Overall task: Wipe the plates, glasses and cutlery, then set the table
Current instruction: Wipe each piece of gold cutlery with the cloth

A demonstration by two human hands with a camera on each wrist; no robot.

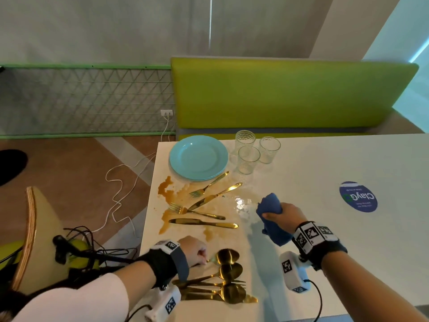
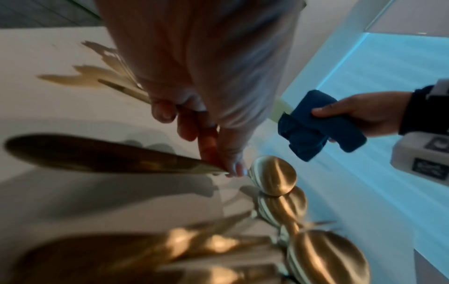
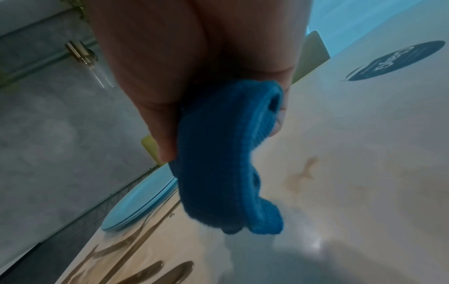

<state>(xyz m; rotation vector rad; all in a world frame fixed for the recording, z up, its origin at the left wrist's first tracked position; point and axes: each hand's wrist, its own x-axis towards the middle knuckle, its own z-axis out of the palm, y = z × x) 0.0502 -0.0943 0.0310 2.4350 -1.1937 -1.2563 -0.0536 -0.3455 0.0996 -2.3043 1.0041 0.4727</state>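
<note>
At the near edge of the white table [image 1: 325, 163], my left hand [image 1: 201, 257] pinches the neck of a gold spoon [image 1: 228, 255] that lies by a pile of gold spoons [image 1: 229, 291]. The left wrist view shows the fingertips [image 2: 234, 169] on the gold spoon [image 2: 274, 174], its handle pointing left. My right hand [image 1: 279, 214] grips a bunched blue cloth [image 1: 270, 217] just above the table; the cloth [image 3: 218, 163] fills the right wrist view. Stacked teal plates [image 1: 198, 156] and three clear glasses [image 1: 248, 159] stand at the far left. Gold forks and knives [image 1: 204, 205] lie between.
A brown spill [image 1: 166, 187] spreads under the forks and knives, and a wet patch [image 1: 241, 203] shines beside the cloth. A round blue sticker [image 1: 358, 196] marks the table's right part. A green bench [image 1: 290, 94] stands behind the table, a chair [image 1: 34, 233] and cables at left.
</note>
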